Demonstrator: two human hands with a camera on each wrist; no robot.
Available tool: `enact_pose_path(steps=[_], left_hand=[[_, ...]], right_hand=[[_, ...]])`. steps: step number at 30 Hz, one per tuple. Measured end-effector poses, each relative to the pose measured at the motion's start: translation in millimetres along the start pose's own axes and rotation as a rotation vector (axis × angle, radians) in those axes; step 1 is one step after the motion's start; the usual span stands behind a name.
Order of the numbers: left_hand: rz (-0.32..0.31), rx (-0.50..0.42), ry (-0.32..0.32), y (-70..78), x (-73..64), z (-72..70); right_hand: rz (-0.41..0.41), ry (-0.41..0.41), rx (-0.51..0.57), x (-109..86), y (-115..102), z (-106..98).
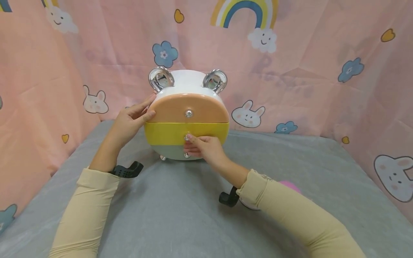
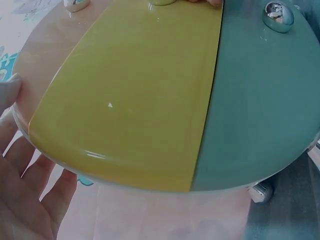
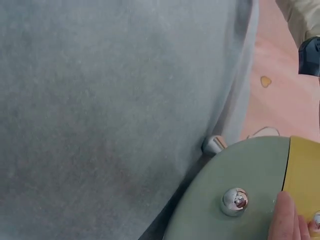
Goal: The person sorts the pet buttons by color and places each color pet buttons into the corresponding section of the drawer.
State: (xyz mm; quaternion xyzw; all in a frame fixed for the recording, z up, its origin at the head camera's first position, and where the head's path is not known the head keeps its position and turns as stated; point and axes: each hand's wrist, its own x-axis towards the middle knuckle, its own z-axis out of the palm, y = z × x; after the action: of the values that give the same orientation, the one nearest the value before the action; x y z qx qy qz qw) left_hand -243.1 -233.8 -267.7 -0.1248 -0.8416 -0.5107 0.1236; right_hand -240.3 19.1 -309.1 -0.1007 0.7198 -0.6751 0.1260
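A small drawer cabinet with a white body and two shiny silver ears stands on the grey cloth. Its front has an orange drawer, a yellow drawer and a grey-green drawer, each with a silver knob. My right hand pinches the yellow drawer's knob between thumb and index finger; its other fingers lie before the grey-green drawer. My left hand rests against the cabinet's upper left side, thumb at the orange drawer's edge, fingers extended along the white body. All drawers appear flush.
Grey cloth covers the tabletop. Partly hidden by the right sleeve are a pink thing and a white rim, kind unclear. A pink printed curtain hangs behind. Black wrist mounts sit on both wrists.
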Motion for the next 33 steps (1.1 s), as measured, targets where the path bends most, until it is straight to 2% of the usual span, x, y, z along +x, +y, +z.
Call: enact_pose_path(steps=[5,10,14,18,27,33], left_hand=[[-0.018,0.000,-0.014,0.4,0.3,0.4],[-0.007,-0.010,-0.018,0.2,0.2,0.3],[0.000,0.001,-0.021,-0.7,0.8,-0.2],[0.007,0.011,-0.018,-1.6,1.6,-0.3],[0.019,0.022,-0.033,-3.6,1.4,1.1],[0.026,0.024,-0.016,-4.0,0.6,1.1]], right_hand=[[0.076,-0.017,-0.013,-6.0,6,-6],[0.168,-0.040,-0.011,-7.7,19,-10],[0.270,-0.053,0.046,-6.9,29,-9],[0.332,-0.060,0.124,-6.1,34,-4],[0.342,-0.008,0.279,-0.3,39,2],[0.355,-0.008,0.320,5.5,41,4]])
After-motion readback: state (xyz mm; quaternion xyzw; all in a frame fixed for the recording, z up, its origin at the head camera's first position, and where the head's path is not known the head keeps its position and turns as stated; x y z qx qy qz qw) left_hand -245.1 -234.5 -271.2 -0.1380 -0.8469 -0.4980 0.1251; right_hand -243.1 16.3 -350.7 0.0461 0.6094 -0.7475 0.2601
